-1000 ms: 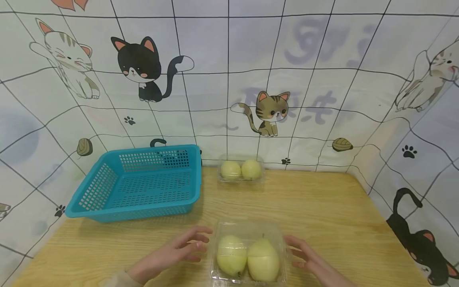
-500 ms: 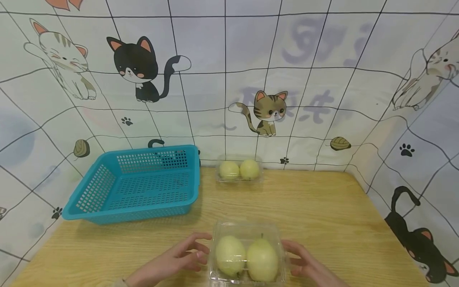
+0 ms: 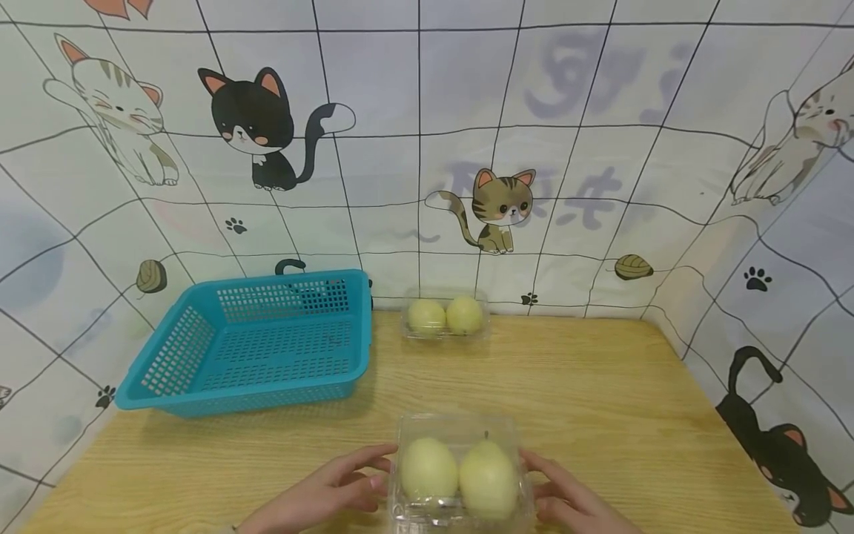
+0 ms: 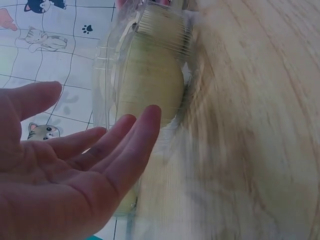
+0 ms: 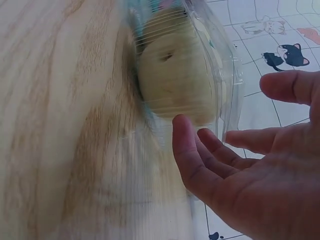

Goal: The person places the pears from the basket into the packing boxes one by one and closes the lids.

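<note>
Near the table's front edge in the head view stands a clear plastic clamshell box (image 3: 454, 426) with two pale yellow-green pears (image 3: 429, 470) inside. My left hand (image 3: 323, 491) is at the box's left side, and my right hand (image 3: 572, 495) is at its right side. In the left wrist view the left hand (image 4: 75, 175) has loosely extended fingers beside the box wall, with the thumb apart. Much the same pose shows on the right hand (image 5: 260, 162) in the right wrist view, fingertips close to the wall. Whether the fingertips touch the plastic, I cannot tell.
A turquoise perforated plastic basket (image 3: 267, 348) stands at the back left of the wooden table (image 3: 587, 400). Beside it, against the cat-print wall cloth (image 3: 394, 148), a second clear box (image 3: 445, 335) holds two more pale yellow fruits.
Both hands have come in closer to the sides of the front box, the right one moving leftward. The head view has shifted slightly. Box and basket stay in place.
</note>
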{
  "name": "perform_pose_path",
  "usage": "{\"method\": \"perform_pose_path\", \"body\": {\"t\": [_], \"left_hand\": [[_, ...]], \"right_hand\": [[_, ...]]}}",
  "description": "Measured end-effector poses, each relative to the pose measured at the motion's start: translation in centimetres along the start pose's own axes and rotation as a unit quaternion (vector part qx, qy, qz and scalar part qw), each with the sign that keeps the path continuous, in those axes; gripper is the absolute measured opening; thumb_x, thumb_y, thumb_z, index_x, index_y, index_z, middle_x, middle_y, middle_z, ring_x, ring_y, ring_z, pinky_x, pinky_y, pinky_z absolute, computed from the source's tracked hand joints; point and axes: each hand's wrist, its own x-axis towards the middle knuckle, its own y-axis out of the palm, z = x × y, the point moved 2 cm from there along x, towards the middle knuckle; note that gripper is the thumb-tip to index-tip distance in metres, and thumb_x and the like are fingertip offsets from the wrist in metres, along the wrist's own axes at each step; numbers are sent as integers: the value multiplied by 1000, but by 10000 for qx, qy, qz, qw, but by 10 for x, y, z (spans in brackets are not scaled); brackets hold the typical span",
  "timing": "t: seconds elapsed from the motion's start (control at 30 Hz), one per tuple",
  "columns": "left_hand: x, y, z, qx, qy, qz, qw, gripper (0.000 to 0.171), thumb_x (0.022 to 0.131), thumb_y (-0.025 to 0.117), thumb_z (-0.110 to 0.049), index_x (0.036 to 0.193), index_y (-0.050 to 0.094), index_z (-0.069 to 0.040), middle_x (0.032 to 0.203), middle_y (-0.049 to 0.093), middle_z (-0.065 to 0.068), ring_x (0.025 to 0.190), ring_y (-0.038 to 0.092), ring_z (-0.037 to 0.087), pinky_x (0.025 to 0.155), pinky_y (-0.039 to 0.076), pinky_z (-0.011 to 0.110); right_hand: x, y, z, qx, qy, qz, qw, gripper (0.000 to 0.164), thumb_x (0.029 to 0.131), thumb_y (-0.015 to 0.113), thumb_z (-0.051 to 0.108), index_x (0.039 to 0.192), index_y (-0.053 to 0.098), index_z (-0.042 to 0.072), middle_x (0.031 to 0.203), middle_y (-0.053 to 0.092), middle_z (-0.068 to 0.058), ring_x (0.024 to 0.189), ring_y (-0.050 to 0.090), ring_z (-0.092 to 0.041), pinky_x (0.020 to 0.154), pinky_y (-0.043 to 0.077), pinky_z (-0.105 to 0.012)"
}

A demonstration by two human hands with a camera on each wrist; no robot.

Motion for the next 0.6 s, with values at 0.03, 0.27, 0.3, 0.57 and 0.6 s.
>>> {"method": "perform_pose_path", "body": {"t": [0.03, 0.27, 0.3, 0.57, 0.6], "left_hand": [[1, 0, 0, 4, 3, -1, 10000, 51, 104, 46, -19, 149, 31, -1, 134, 45, 19, 114, 55, 26, 90, 51, 35], [12, -1, -1, 454, 322, -96, 9984, 55, 100, 53, -14, 149, 30, 2, 134, 43, 21, 118, 52, 34, 86, 52, 33], [13, -1, 0, 482, 334, -127, 9982, 57, 100, 54, -13, 149, 30, 2, 135, 42, 21, 119, 51, 35, 86, 52, 33], [29, 0, 4, 352, 329, -415, 9980, 71, 97, 58, -9, 152, 16, 3, 122, 45, 18, 109, 55, 33, 82, 54, 35], [31, 1, 4, 368, 306, -475, 9977, 71, 97, 58, -9, 152, 15, 3, 119, 46, 16, 106, 56, 31, 81, 55, 36]], "right_hand": [[1, 0, 0, -150, 25, -64, 9999, 59, 103, 43, 11, 154, 15, 3, 144, 13, -36, 117, 53, -10, 89, 48, -31], [9, -4, 2, -1448, -630, -501, 9862, 61, 99, 50, 3, 151, 19, -1, 132, 31, -34, 108, 55, -12, 83, 50, -28], [11, -4, 2, -1577, -743, -570, 9830, 61, 98, 51, 1, 151, 20, -1, 129, 34, -32, 106, 56, -12, 83, 50, -28], [26, -8, 1, -1494, -196, -917, 9843, 69, 99, 54, 10, 151, 12, -4, 113, 50, -16, 98, 55, -12, 80, 51, -27], [27, -8, 1, -1300, -135, -885, 9875, 70, 99, 53, 10, 151, 9, -3, 109, 51, -14, 97, 55, -12, 81, 51, -28]]}}
